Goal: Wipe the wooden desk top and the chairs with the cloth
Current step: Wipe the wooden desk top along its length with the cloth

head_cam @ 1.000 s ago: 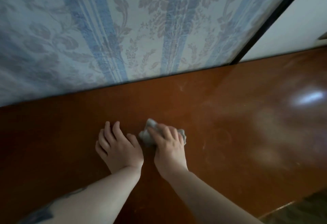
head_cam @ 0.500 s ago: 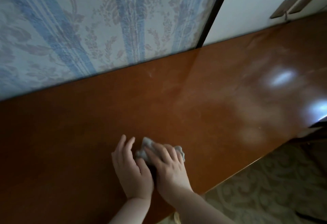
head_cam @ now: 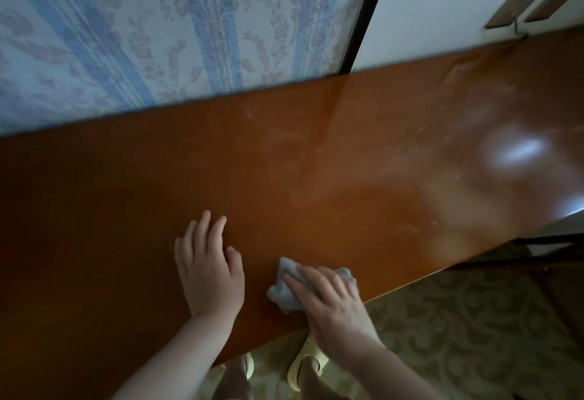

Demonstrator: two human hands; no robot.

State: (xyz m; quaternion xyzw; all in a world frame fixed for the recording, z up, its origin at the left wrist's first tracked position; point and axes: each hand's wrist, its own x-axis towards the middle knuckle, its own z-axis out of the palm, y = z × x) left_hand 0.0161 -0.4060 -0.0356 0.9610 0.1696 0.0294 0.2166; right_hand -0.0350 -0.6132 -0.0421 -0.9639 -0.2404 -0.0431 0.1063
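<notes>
1. Cloth [head_cam: 286, 289], small and grey, lies bunched on the desk [head_cam: 316, 178] close to its near edge.
2. The right hand [head_cam: 331, 301] lies on top of the cloth, and its fingers [head_cam: 303, 286] reach flat across the cloth and press it down.
3. The left hand [head_cam: 208, 270] rests flat on the desk just beside the cloth, not touching it. Its fingers are straight and hold nothing.
4. The desk top is shiny brown wood with pale streaks and a bright spot of light on the right.
5. Behind the desk is a wall [head_cam: 158, 36] with blue stripes and flowers.
6. Under the desk edge is a patterned carpet [head_cam: 458, 336], and the person's feet wear yellow slippers [head_cam: 305, 358].
</notes>
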